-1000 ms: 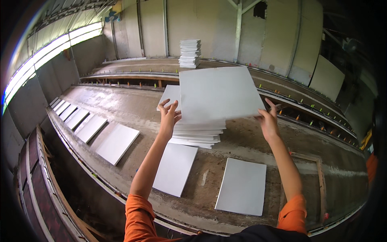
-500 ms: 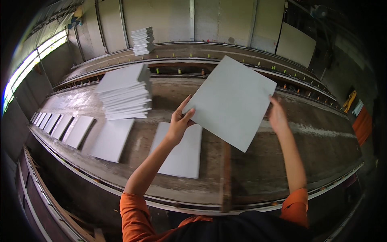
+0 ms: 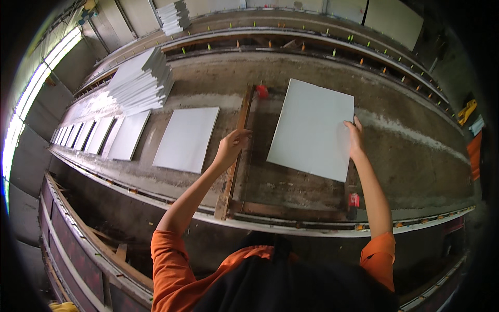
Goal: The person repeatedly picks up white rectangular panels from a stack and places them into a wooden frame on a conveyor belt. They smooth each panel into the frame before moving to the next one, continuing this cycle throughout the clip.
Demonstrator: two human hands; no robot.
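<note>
A flat white rectangular panel (image 3: 314, 130) is inside the outline of a wooden frame (image 3: 243, 117), slightly askew to it. My right hand (image 3: 355, 138) grips the panel's right edge, thumb on top. At the frame's left bar, my left hand (image 3: 231, 148) is closed with its fingertips on the wood. Red pieces sit by the frame's upper left corner and its right side. Left of the frame, another white panel (image 3: 186, 139) lies flat on the long table (image 3: 208, 78). Whether the held panel rests fully on the table I cannot tell.
Several more panels (image 3: 127, 136) lie in a row to the left. Behind them stands a tall stack of panels (image 3: 140, 80); another stack (image 3: 174, 18) is on the far table. Rails with small coloured pegs (image 3: 304, 47) edge the tables. A railing (image 3: 73, 223) is at lower left.
My left hand has let go of the panel and moved to the frame's left bar. The panel has turned straighter and sits lower, still in my right hand. The view has shifted down and right.
</note>
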